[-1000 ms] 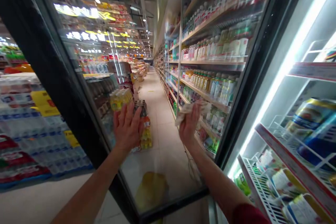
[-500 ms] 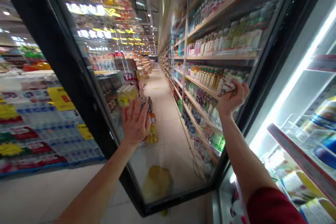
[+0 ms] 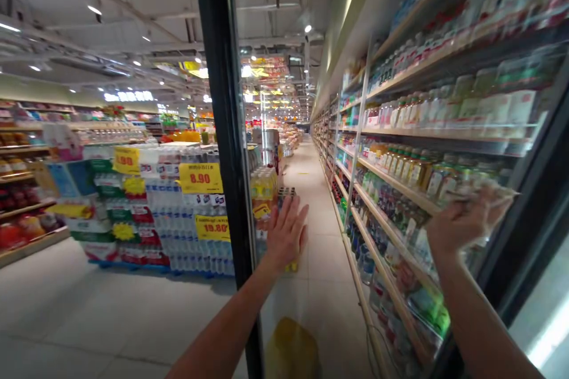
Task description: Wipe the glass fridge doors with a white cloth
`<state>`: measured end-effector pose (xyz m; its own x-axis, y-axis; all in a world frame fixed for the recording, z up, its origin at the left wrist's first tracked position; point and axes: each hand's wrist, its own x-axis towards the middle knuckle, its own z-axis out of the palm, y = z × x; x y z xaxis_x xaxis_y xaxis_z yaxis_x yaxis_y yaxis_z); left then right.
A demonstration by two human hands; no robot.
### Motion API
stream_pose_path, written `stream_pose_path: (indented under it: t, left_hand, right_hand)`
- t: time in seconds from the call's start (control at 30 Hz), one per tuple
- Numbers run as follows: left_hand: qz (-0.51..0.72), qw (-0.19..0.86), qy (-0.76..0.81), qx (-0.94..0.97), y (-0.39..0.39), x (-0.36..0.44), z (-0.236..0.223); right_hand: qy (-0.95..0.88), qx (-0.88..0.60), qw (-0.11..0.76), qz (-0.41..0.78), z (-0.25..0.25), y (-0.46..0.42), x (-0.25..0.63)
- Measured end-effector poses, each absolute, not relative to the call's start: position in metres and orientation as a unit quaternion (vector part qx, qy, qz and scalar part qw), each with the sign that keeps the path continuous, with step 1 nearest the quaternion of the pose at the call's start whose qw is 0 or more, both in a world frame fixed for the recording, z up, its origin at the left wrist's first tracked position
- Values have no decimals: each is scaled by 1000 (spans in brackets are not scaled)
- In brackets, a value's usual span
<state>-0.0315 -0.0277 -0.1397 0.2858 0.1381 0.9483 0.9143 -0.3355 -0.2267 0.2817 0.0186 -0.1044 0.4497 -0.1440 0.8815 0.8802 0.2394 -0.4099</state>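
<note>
Spread flat, my left hand [image 3: 287,234] is at the glass of a black-framed cooler door [image 3: 222,100], close to its left edge. Its fingers point upward and hold nothing. My right hand [image 3: 457,225] is closed around a crumpled, pale cloth [image 3: 502,196] at the right part of the same pane. The cloth is blurred, and its far side is hidden by my fingers. Shelved bottles show through the glass behind this hand.
Stacked water packs [image 3: 191,254] with yellow price signs [image 3: 200,178] stand left of the door. Beyond the glass, bottle shelves [image 3: 400,130] line the right of an aisle [image 3: 313,213]. A blurred yellow shape [image 3: 291,349] shows low in the pane.
The view has turned left, so the door and both hands sit farther right in the picture. My right hand has shifted on the pane with the cloth; my left hand stays spread at the glass.
</note>
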Motion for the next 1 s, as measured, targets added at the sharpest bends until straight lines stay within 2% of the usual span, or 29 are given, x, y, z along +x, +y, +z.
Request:
stream_pose_path:
  t: [0.03, 0.13, 0.2, 0.4, 0.53, 0.67, 0.73, 0.8, 0.87, 0.93, 1.0]
  left_hand:
    - [-456, 427, -388, -678, -28, -31, -140]
    - [-457, 429, -386, -677, -27, -31, -140]
    - [-456, 428, -383, -679, -27, -32, -140]
    - [-455, 428, -386, -679, -29, -32, -139]
    - [-462, 429, -382, -675, -28, -31, -140]
    - [-456, 419, -376, -689, -26, -32, -140]
    - [-452, 414, -377, -695, -26, -33, -139]
    - [-453, 418, -379, -690, -26, -32, -139]
    - [-454, 425, -380, -685, -26, -31, -138]
    - [-454, 428, -380, -683, -25, -30, -138]
    - [-457, 430, -379, -680, -24, -29, -139]
  right_hand:
    - [-410, -459, 691, -379, -108, 16, 264]
    - [-625, -295, 614, -381, -129, 6, 199]
    - [-679, -260, 577, -371, -138, 3, 181]
    - [-541, -442, 613, -369, -100, 12, 251]
    - [-557, -372, 641, -375, -103, 4, 207]
    - [-754, -206, 459, -421, -137, -8, 146]
    - [-766, -218, 424, -431, -140, -6, 165]
    - [-689, -344, 485, -414, -129, 1, 215]
    - [-544, -478, 591, -354, -113, 8, 266]
    - [-460, -498, 666, -311, -105, 12, 290]
    - [-477, -456, 683, -313, -112, 12, 277]
